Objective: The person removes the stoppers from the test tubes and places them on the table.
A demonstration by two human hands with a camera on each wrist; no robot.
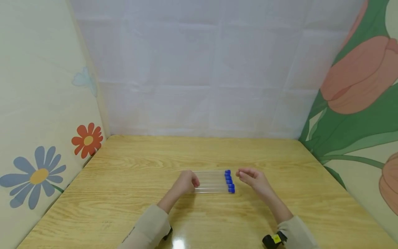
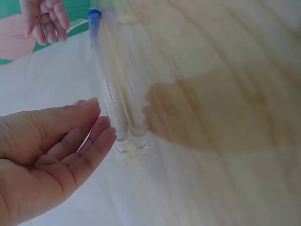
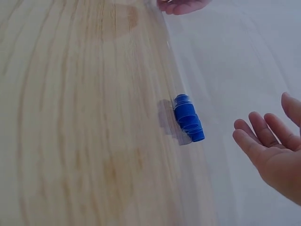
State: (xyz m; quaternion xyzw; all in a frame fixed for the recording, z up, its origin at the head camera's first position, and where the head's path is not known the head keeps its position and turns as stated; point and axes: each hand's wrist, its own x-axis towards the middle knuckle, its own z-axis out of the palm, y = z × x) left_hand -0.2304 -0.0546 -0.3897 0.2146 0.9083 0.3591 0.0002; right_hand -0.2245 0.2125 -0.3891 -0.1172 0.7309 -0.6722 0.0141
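Observation:
Several clear test tubes with blue caps lie side by side on the wooden table, caps to the right. My left hand is at their rounded left ends. In the left wrist view, that hand's fingertips are right beside the rounded ends, the thumb apart from the fingers and nothing pinched between them. To the right of the caps, my right hand hovers with its fingers loosely extended, holding nothing. The right wrist view shows a gap between the right hand and the blue caps.
The wooden table meets a white cloth backdrop at its far edge. A flower-printed panel borders the left side, and a tulip-printed panel the right. Black bands are worn on the wrists.

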